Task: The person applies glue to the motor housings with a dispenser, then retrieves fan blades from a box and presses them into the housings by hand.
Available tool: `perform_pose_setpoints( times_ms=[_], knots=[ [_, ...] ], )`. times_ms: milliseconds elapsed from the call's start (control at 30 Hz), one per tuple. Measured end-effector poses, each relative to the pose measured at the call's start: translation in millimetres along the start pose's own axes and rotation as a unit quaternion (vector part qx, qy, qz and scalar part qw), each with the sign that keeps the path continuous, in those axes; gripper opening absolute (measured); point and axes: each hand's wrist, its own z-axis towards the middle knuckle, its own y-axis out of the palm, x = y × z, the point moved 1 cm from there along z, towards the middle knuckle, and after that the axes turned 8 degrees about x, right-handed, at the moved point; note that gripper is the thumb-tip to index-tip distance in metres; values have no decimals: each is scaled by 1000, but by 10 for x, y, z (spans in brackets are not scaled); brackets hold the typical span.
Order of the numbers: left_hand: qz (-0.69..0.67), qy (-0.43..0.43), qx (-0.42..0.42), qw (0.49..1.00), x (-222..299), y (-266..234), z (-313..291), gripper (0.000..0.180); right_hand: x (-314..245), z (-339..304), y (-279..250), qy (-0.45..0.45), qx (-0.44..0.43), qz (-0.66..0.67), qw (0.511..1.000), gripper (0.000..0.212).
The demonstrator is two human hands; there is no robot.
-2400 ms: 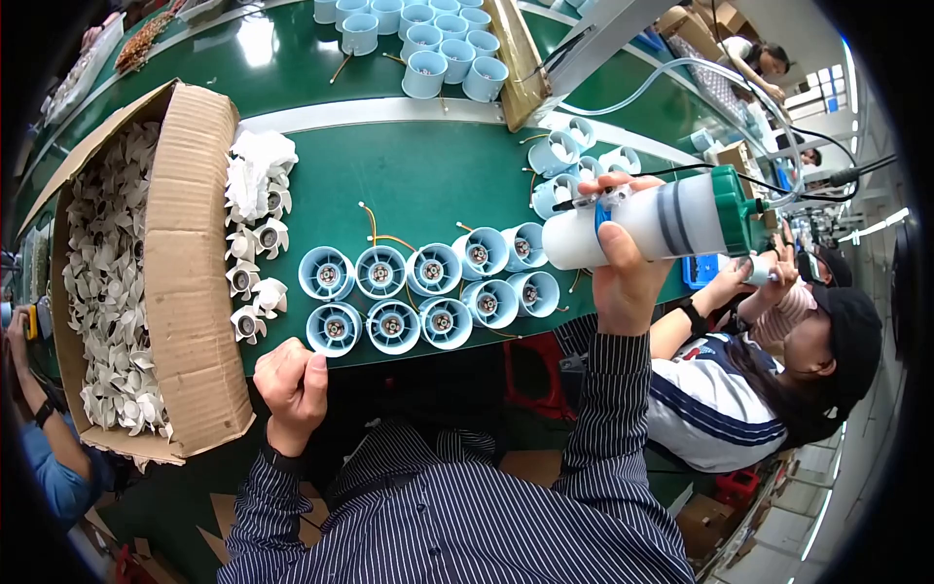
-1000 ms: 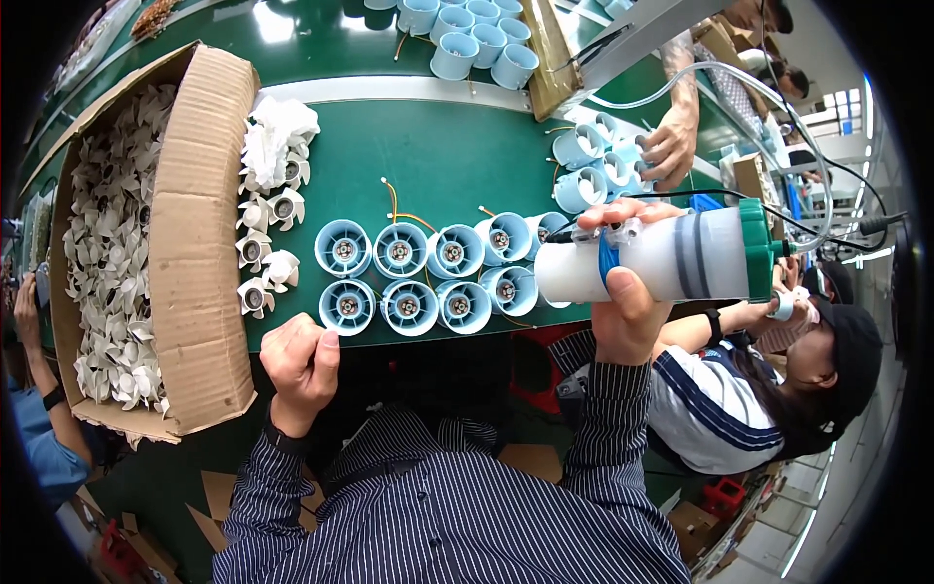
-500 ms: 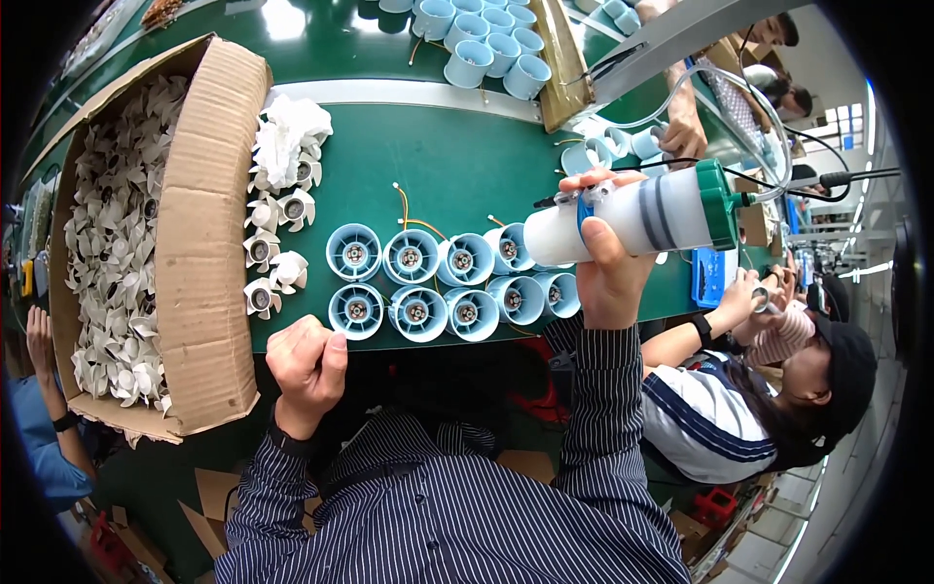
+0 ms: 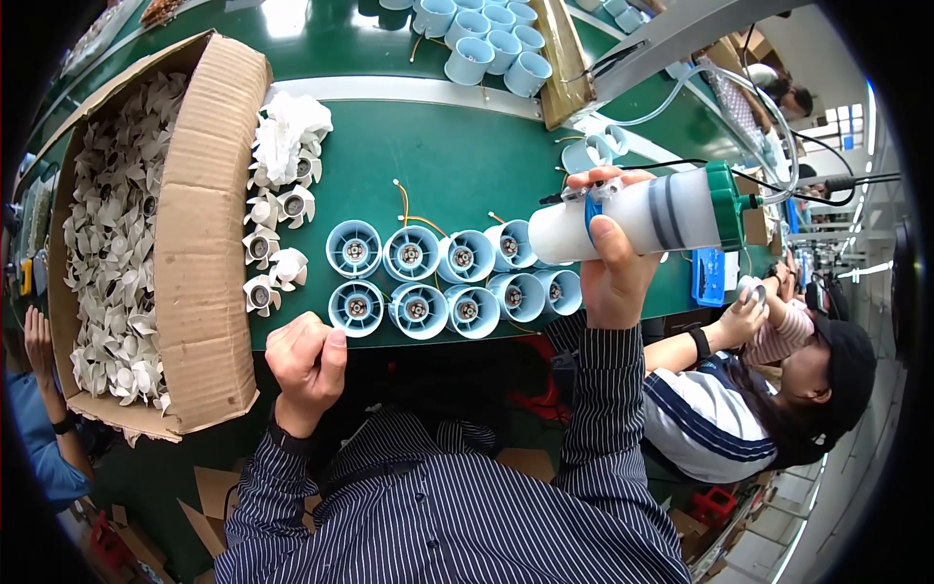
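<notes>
the right hand [image 4: 620, 273] grasps a white cylinder [image 4: 637, 212] with dark bands, thumb below and fingers over its top; it lies nearly sideways above the right end of the cup rows, its green cap [image 4: 724, 206] pointing right toward a clear hose [image 4: 797, 156]. the left hand [image 4: 306, 362] is clenched at the near edge of the green table [image 4: 438, 146], thumb against the curled fingers; whether anything is inside cannot be told. light blue cups [image 4: 418, 311] stand in two rows, open ends up, ribs showing inside. farther left, loose white fan blades [image 4: 261, 248] lie beside a cardboard box [image 4: 209, 243] filled with more.
</notes>
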Motion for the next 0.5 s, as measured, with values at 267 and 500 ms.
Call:
perform_pose_setpoints(
  times_ms=[267, 500],
  knots=[
    [19, 4, -13, 1000, -6, -34, 2, 25, -238, -60, 71, -6, -1, 30, 1000, 57],
    [9, 2, -9, 1000, -5, -24, 6, 24, -79, -118, 383, 25, -36, 64, 997, 56]
  ],
)
